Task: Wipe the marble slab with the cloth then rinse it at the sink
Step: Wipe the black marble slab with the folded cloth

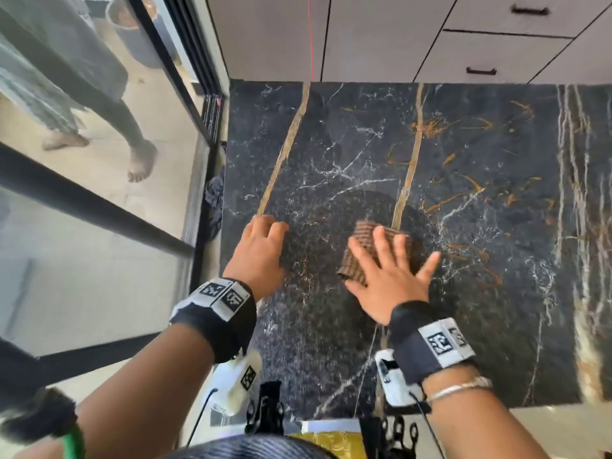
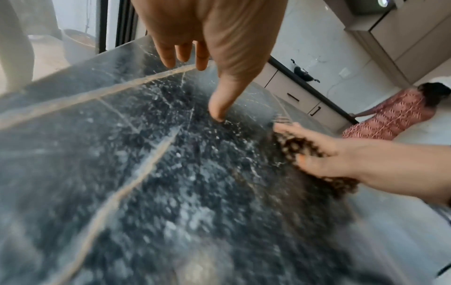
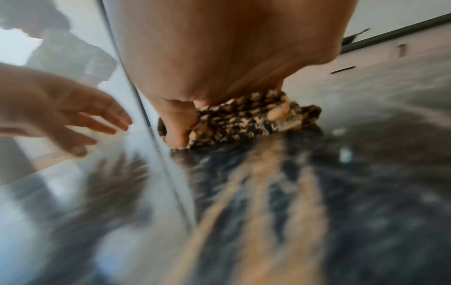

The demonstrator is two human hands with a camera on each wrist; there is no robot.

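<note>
Marble slab (image 1: 463, 226), black with gold and white veins, mid-wipe by the look of it: no sink in view, rinsing not yet begun, by that judgement. Brown-and-tan checked cloth (image 1: 367, 246), folded small, flat on the slab near its middle, just right of a gold vein. Right hand (image 1: 390, 276) spread flat on top, fingers straight, pressing down. Left hand (image 1: 261, 253) apart, off to the left, gripping nothing, fingers extended, fingertips touching the stone.
</note>
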